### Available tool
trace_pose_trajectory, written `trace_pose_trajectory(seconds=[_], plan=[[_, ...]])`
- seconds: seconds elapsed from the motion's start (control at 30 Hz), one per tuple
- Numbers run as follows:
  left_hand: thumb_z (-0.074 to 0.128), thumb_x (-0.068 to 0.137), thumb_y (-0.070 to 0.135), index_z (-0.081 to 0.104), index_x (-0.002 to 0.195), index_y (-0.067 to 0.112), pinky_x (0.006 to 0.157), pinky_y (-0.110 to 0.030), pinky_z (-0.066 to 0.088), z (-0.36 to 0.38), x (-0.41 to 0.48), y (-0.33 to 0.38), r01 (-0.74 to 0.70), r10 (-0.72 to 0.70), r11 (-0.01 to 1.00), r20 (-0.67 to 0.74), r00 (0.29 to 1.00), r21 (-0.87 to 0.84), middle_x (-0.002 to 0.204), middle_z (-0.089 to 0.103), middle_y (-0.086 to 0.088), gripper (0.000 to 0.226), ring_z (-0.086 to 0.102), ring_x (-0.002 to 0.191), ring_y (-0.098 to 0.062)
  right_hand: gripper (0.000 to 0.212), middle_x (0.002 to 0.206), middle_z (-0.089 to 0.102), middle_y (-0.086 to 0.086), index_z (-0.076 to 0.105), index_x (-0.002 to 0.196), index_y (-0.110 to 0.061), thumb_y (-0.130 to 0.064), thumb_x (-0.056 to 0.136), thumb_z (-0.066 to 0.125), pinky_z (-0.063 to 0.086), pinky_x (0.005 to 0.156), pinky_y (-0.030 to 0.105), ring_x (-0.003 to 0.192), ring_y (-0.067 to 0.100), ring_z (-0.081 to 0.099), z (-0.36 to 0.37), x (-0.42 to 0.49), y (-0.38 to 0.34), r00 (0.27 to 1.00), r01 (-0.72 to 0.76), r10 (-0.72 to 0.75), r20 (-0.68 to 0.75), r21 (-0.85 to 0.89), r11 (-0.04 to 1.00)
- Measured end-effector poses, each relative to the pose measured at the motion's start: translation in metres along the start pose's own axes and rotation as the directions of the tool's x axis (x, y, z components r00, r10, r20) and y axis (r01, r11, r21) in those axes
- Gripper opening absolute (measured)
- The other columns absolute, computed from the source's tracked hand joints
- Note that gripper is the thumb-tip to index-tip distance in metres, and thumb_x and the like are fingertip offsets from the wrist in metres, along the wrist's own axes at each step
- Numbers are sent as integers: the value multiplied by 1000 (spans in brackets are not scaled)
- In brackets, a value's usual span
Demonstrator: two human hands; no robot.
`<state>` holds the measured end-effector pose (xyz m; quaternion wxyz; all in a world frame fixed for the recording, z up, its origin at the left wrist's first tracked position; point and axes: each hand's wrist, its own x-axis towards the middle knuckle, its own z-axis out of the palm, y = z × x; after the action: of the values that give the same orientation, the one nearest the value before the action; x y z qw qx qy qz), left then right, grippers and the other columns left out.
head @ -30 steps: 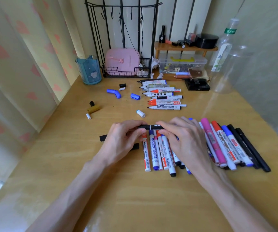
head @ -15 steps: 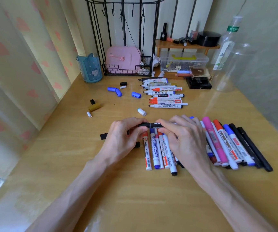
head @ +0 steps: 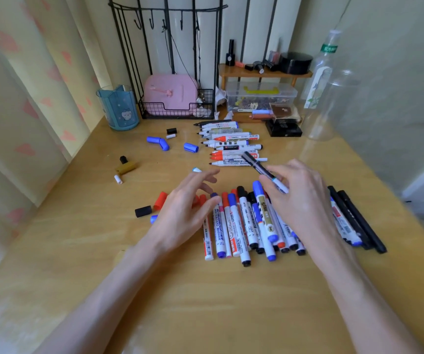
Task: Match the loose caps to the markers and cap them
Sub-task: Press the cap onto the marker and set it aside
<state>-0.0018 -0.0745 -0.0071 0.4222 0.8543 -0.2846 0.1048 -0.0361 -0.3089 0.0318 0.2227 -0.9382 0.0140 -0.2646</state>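
Note:
My right hand [head: 300,198] holds a thin black-capped marker [head: 259,167] by its white end, the capped end pointing up and left over the table. My left hand [head: 187,208] hovers with spread, relaxed fingers above the left end of a row of capped markers [head: 244,226]. A row of uncapped markers [head: 231,144] lies further back. Loose caps lie around: blue caps [head: 158,143], another blue cap [head: 191,147], a red cap [head: 160,200], a black cap [head: 143,211], a small black cap [head: 171,130] and a gold cap [head: 126,167].
A blue cup [head: 119,108] stands at the back left beside a wire rack with a pink case [head: 171,93]. A clear box [head: 260,95], a small wooden shelf [head: 264,72] and plastic bottles [head: 331,98] crowd the back right. A curtain hangs on the left.
Both hands held the black marker level between them; now my left hand has let go and spread open, and my right hand has swung the capped marker up and to the right.

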Motion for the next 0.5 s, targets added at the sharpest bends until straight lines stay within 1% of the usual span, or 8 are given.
trace_pose_trajectory(seconds=[0.03,0.1,0.17,0.23,0.3,0.4,0.5], plan=[[67,100,36,50,149,28,85,-26,55,1,-1,0,-14,14,1000,10,1000,7,129,59,12,53,63,114,-8,31,86,65,-5,73,126,-24,-35,96,71,52,73,38,76,21,59,-2,0,3,999,-40,41,26,-14,999],[69,95,52,51,148,29,88,-26,55,2,-2,3,-29,29,1000,70,997,-1,132,58,15,61,61,118,-7,38,84,71,-5,67,133,-27,-40,97,68,57,70,37,75,23,66,-4,-3,2,992,-79,83,94,-46,996],[73,88,60,52,147,30,94,-26,53,4,-4,5,-38,39,999,112,993,-13,134,55,18,70,59,122,-6,36,81,71,-7,62,131,-28,-41,97,67,55,65,34,73,19,67,-3,-7,-3,983,-71,86,165,-93,993],[75,87,61,53,146,29,97,-30,53,7,-4,7,-49,50,999,111,993,-12,134,55,19,70,58,122,-5,27,79,70,-9,58,120,-29,-42,97,66,52,61,31,68,16,65,-1,-9,-10,979,-30,56,194,-133,991],[74,89,59,54,145,28,98,-32,54,8,-3,6,-42,42,999,102,994,-10,133,56,19,66,59,122,-5,21,75,68,-9,55,110,-29,-41,97,65,52,60,32,64,15,63,0,-10,-15,978,0,30,205,-144,990],[72,91,57,55,144,28,97,-30,53,9,-2,5,-24,25,1000,101,995,-9,133,57,18,63,59,121,-5,16,68,63,-7,53,101,-29,-41,96,63,50,59,32,63,16,59,4,-12,-21,972,26,14,236,-167,986],[71,93,54,57,142,27,98,-27,52,9,-3,5,-28,29,1000,102,994,-11,131,58,17,58,60,120,-6,18,64,57,-6,52,97,-26,-42,95,61,48,56,34,62,21,56,8,-14,-28,973,41,13,232,-227,973]])
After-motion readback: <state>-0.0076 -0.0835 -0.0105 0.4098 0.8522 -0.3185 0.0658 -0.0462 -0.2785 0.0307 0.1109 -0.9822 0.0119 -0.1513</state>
